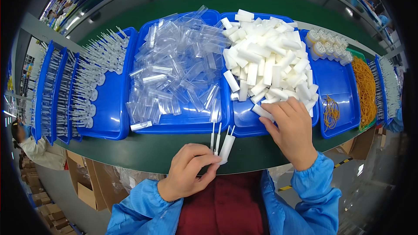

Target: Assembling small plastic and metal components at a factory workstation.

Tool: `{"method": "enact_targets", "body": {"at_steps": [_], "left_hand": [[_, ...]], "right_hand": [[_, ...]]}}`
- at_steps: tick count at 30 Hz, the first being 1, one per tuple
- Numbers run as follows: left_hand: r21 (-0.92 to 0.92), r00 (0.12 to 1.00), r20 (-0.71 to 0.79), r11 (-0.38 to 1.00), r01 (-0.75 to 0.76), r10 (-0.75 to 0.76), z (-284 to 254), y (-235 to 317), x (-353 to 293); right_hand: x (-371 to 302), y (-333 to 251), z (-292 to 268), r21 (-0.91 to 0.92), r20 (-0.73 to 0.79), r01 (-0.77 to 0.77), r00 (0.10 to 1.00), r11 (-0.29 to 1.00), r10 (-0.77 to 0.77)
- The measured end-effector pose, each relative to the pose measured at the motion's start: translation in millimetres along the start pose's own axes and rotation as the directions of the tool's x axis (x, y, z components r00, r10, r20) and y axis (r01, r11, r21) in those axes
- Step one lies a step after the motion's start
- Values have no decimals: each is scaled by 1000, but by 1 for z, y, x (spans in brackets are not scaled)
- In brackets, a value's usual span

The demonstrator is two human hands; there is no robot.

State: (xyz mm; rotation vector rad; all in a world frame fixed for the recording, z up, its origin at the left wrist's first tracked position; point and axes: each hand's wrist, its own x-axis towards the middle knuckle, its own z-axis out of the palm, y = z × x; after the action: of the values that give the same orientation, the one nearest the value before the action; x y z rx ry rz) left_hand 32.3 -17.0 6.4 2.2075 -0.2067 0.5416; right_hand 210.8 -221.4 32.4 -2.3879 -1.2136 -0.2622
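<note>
My left hand [193,167] is closed in a pinch on white plastic parts with thin upright prongs [213,137], above the table's near edge. A white foam sleeve [227,147] sits around one set of prongs, whose tips stick out at the top. The fingers hide the lower ends. At the near edge of the white foam pile [265,61], my right hand [291,126] has its thumb and fingers closed around one white foam piece [262,112]. Part of that piece is hidden by the fingers.
A blue tray [187,122] of clear plastic sleeves stands left of the foam tray. Farther left, another tray [109,104] holds white stemmed parts, beside stacked trays. At right, a tray [342,78] holds bundled white parts and rubber bands [331,113]; more bands [365,91] lie beyond.
</note>
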Motion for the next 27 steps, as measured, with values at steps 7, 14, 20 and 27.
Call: {"method": "enact_targets", "body": {"at_steps": [7,14,20,27], "left_hand": [[8,1000,21,1000,4,-4,1,1,4],[107,998,47,993,-51,47,-4,9,13],[193,993,90,977,-89,73,-4,11,16],[243,991,123,966,-86,58,-5,10,13]], "right_hand": [[18,-5,11,103,39,26,999,994,-31],[-2,-39,15,834,192,-300,945,463,266],[-11,-53,3,807,316,-404,911,430,264],[-10,-56,4,680,43,31,996,732,-81]]}}
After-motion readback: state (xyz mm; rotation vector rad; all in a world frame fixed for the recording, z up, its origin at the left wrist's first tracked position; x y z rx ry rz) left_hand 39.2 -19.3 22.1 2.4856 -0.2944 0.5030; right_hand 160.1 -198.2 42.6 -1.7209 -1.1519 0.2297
